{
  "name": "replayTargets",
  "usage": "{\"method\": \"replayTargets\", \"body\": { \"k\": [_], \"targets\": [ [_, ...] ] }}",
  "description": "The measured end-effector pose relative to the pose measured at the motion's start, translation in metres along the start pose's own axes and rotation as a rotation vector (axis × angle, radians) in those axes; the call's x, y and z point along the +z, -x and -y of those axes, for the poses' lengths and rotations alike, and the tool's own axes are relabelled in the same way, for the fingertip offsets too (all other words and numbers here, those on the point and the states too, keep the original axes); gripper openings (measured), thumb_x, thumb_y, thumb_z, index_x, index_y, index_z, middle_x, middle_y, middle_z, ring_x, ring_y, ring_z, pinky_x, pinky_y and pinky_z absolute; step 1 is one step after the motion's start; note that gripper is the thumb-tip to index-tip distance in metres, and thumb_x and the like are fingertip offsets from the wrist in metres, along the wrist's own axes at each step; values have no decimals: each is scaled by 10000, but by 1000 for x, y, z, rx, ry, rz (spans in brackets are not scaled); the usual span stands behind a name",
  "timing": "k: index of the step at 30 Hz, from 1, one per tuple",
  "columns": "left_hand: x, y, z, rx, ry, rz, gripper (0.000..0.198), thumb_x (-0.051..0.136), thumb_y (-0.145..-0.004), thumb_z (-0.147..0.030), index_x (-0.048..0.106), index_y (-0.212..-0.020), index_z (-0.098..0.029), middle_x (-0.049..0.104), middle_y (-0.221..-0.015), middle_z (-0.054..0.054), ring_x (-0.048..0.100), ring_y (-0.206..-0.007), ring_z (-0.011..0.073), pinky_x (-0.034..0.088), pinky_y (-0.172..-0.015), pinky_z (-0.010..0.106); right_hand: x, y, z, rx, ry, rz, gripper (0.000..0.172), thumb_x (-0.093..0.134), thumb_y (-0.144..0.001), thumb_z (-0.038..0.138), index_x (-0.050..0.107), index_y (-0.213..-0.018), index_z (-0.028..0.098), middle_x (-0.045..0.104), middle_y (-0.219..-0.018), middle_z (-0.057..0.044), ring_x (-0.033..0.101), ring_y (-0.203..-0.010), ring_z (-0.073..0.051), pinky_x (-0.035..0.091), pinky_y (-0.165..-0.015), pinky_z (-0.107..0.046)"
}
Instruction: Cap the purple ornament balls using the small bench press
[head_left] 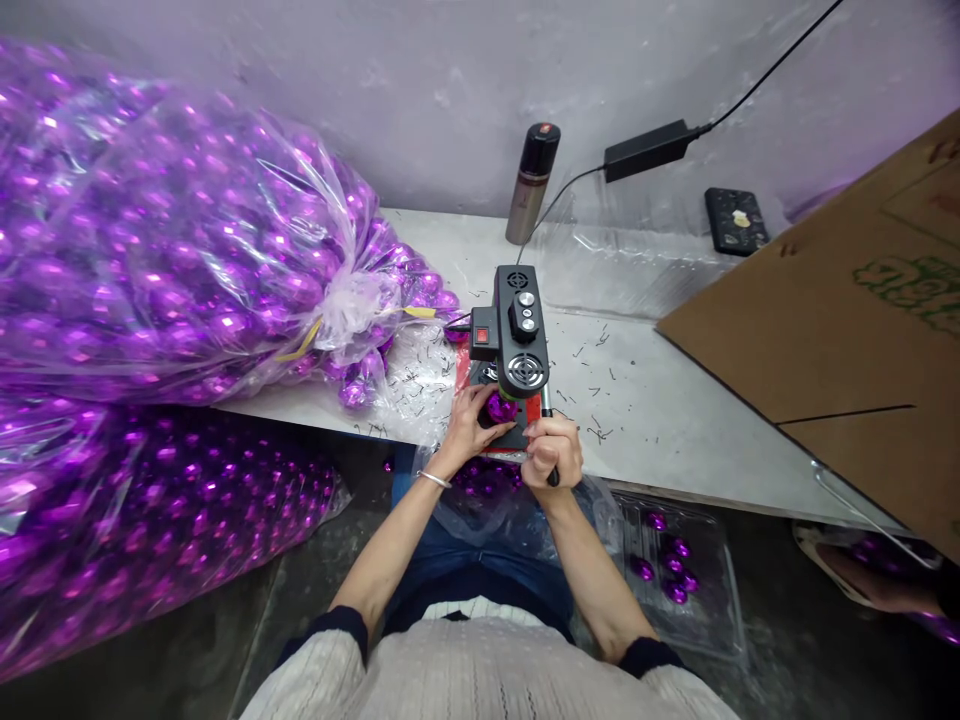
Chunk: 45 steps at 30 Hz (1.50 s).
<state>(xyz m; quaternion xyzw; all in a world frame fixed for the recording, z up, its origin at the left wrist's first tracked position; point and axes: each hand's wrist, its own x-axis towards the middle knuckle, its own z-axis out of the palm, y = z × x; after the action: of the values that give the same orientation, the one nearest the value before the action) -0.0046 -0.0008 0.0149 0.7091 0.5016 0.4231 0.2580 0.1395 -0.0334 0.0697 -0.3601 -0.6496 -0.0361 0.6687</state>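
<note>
A black bench press machine [523, 330] with a red switch and round vents stands at the table's front edge. Under its head sits a shiny purple bauble [501, 407]. My left hand [472, 425] holds this bauble between thumb and fingers from the left. On the machine's right side, my right hand [553, 452] is wrapped round the black-gripped lever [553, 476], which points down toward me. More purple baubles [487, 478] lie in clear plastic on my lap below the table edge. The contact between press head and bauble is partly hidden.
Big clear bags of purple baubles [187, 250] fill the left. A spray can [523, 185], a power adapter [649, 150] and a phone-like black object [736, 221] are behind. A cardboard box [847, 330] stands right. A clear tray [705, 630] with several baubles sits lower right.
</note>
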Motion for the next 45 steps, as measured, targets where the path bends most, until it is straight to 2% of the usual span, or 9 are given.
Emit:
{"method": "replayTargets", "body": {
  "k": [9, 15, 20, 24, 27, 30, 36, 40, 45],
  "targets": [
    [2, -2, 4, -24, 37, 10, 649, 809, -785, -554, 621, -1310, -224, 648, -1215, 131, 619, -1177, 322, 488, -1043, 501, 1, -4, -4, -95, -37, 67, 241, 405, -1000, 230, 517, -787, 234, 593, -756, -1, 579, -596, -135, 494, -576, -313],
    [1, -3, 4, 56, 46, -23, 695, 776, -817, -557, 566, -1382, -212, 651, -1265, 157, 618, -1215, 327, 488, -1060, 519, -5, -43, 20, 55, 50, 39, 277, 450, -981, 177, 508, -715, 230, 595, -695, 2, 603, -638, -141, 459, -585, -292],
    [-3, 43, -10, 170, -74, 2, 609, 644, -938, -473, 481, -1467, -219, 602, -1407, 183, 570, -1342, 331, 422, -1155, 568, -10, -66, 34, 109, 36, 82, 275, 474, -964, 149, 542, -708, 224, 616, -693, -4, 607, -650, -150, 470, -608, -307],
    [-13, 73, -16, 189, -136, 75, 978, 718, -800, -680, 344, -1565, -198, 458, -1565, 230, 456, -1463, 384, 354, -1211, 608, -12, -58, 29, 42, 37, 106, 261, 481, -940, 110, 549, -715, 225, 616, -677, 7, 612, -633, -147, 460, -583, -299],
    [-26, 45, -6, 87, -110, -30, 847, 635, -890, -631, 374, -1551, -171, 458, -1565, 230, 425, -1486, 369, 343, -1223, 573, -12, -51, 26, 23, 39, 110, 255, 484, -932, 99, 537, -718, 228, 606, -671, 14, 613, -634, -144, 460, -580, -294],
    [-39, -23, 10, -122, -149, -165, 581, 572, -970, -422, 477, -1467, -137, 509, -1509, 230, 435, -1471, 353, 322, -1231, 552, -12, -50, 25, 17, 43, 103, 254, 485, -933, 95, 519, -720, 230, 596, -681, 13, 606, -637, -140, 458, -577, -287],
    [-49, -131, 27, -312, -177, -93, 410, 748, -790, -215, 625, -1162, -97, 596, -1334, 285, 533, -1337, 425, 406, -1127, 553, -12, -52, 26, -11, 47, 118, 248, 494, -934, 93, 510, -727, 230, 598, -696, 12, 596, -628, -130, 454, -573, -278],
    [-56, -130, 23, -397, 15, -153, 410, 838, -709, -243, 635, -1050, -138, 698, -1115, 200, 611, -1232, 375, 472, -1058, 470, -14, -51, 25, 1, 61, 129, 254, 479, -952, 118, 508, -727, 233, 599, -702, 10, 599, -636, -133, 460, -584, -283],
    [-60, -69, -1, -529, 627, -176, 576, 814, -773, -385, 594, -1270, -197, 718, -1120, 76, 698, -1061, 224, 540, -982, 372, -12, -55, 28, 44, 24, 109, 260, 470, -965, 130, 532, -732, 227, 603, -690, 3, 613, -658, -145, 456, -598, -292]
  ]
}}
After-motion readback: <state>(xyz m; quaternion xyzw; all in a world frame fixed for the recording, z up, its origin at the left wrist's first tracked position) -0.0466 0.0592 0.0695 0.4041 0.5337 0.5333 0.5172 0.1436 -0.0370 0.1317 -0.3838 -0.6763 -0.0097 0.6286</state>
